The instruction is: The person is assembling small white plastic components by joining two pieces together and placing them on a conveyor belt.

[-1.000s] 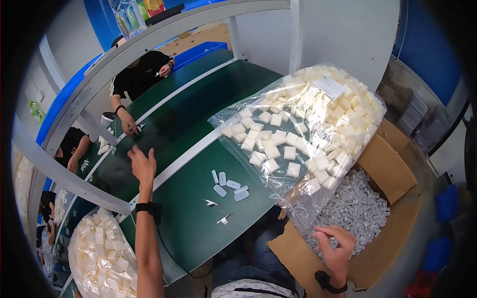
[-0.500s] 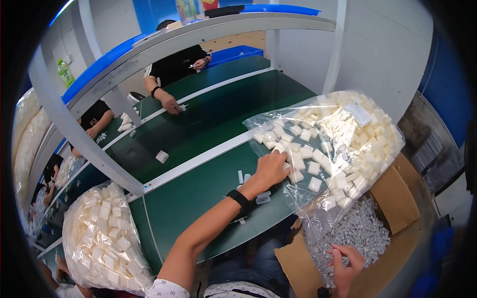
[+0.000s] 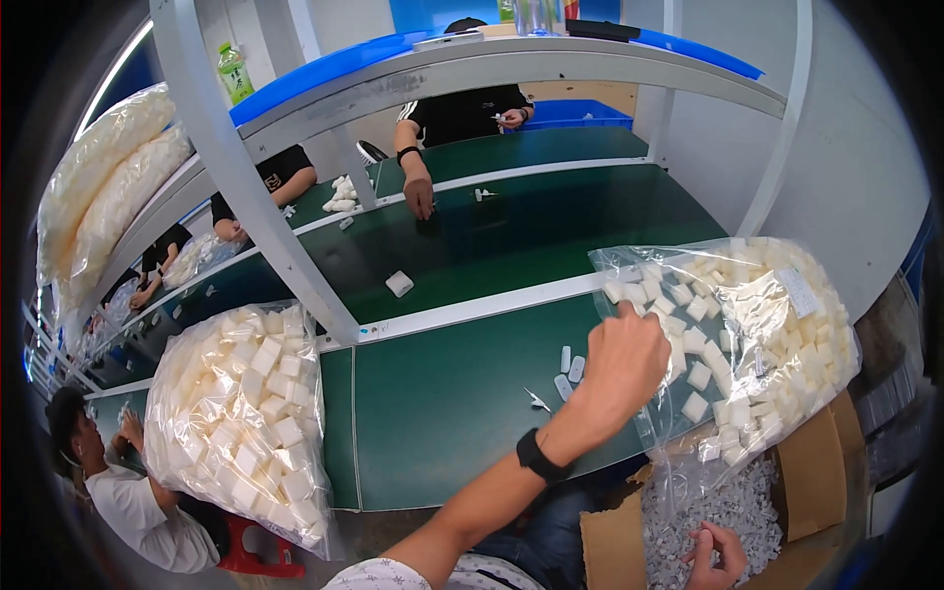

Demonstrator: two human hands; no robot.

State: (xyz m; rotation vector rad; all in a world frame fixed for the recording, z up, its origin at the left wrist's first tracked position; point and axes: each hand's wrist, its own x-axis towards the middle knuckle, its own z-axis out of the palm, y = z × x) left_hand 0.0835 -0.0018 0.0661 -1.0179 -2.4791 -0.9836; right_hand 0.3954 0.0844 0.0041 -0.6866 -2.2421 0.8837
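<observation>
My left hand (image 3: 627, 362), with a black band at the wrist, reaches to the mouth of a clear plastic bag (image 3: 678, 438) of cream-white blocks (image 3: 698, 376). Its fingers are bent down and mostly hidden behind its back, so what they hold does not show. Below, my right hand (image 3: 723, 559) hovers over a cardboard box (image 3: 612, 539) full of small grey-white plastic parts (image 3: 739, 506). Thumb and fingertips come together there, but anything between them is too small to name. Several pale oval pieces (image 3: 563, 386) and a small white pronged part (image 3: 537, 400) lie beside my left forearm.
Another full bag of blocks (image 3: 246, 413) stands at the left. Beyond a white rail (image 3: 482, 310), a lone block (image 3: 398, 284) lies on the green surface. A co-worker's hand (image 3: 419, 195) works across. A metal post (image 3: 261, 197) and shelf (image 3: 511, 61) frame the bench.
The view has swung left, so the bench sits farther right in it. My left hand has stayed by the bag's blocks; my right remains low over the box. The co-worker's hand has moved slightly.
</observation>
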